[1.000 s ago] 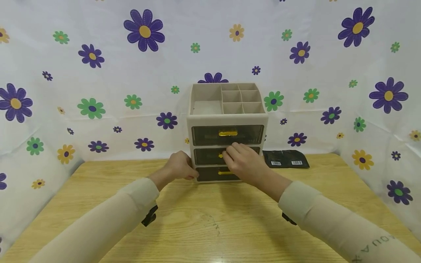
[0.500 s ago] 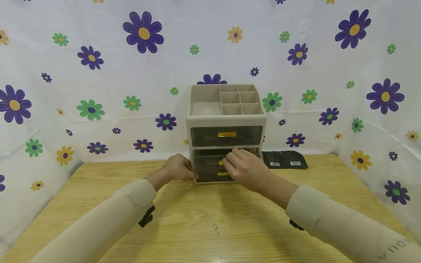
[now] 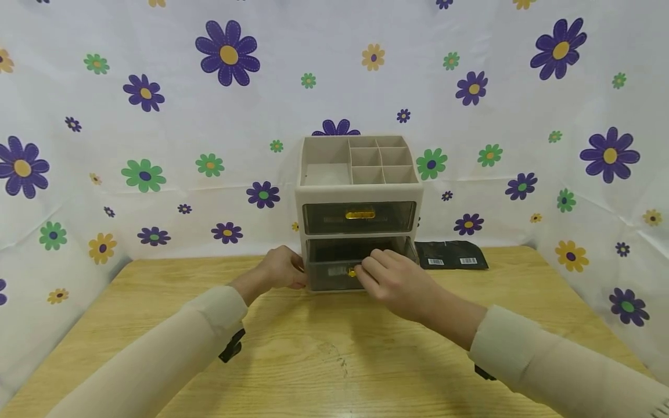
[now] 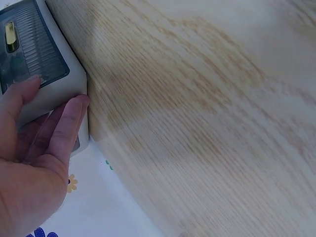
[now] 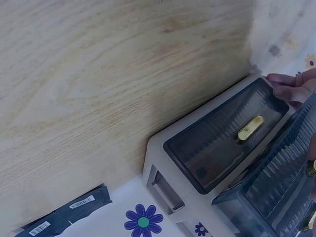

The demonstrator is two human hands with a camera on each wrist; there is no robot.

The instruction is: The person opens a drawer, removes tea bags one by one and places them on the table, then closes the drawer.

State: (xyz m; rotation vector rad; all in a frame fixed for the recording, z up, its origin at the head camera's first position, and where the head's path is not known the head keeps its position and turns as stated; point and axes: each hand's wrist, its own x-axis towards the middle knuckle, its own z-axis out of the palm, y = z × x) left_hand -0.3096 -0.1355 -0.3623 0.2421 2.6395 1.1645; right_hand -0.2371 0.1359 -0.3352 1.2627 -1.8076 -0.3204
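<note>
A beige desktop drawer organizer (image 3: pixel 360 192) stands at the back of the table, with three dark see-through drawers and an open divided top. My left hand (image 3: pixel 280 268) holds its lower left corner, thumb on the front and fingers along the side, as the left wrist view shows. My right hand (image 3: pixel 394 284) pinches the gold handle (image 3: pixel 352 271) of the middle drawer (image 3: pixel 326 278), which is pulled part way out. In the head view this drawer covers the bottom drawer (image 5: pixel 207 158), seen closed in the right wrist view. The top drawer (image 3: pixel 334 219) is closed.
A flat black pouch (image 3: pixel 452 255) with white barcode labels lies right of the organizer at the rear. The wooden table (image 3: pixel 292 360) is walled by a white flower-print cloth (image 3: pixel 177 133) behind and at both sides.
My right hand has drawn the middle drawer out toward me, down in the view, until it hides the bottom drawer. My left hand stays at the organizer's lower left corner.
</note>
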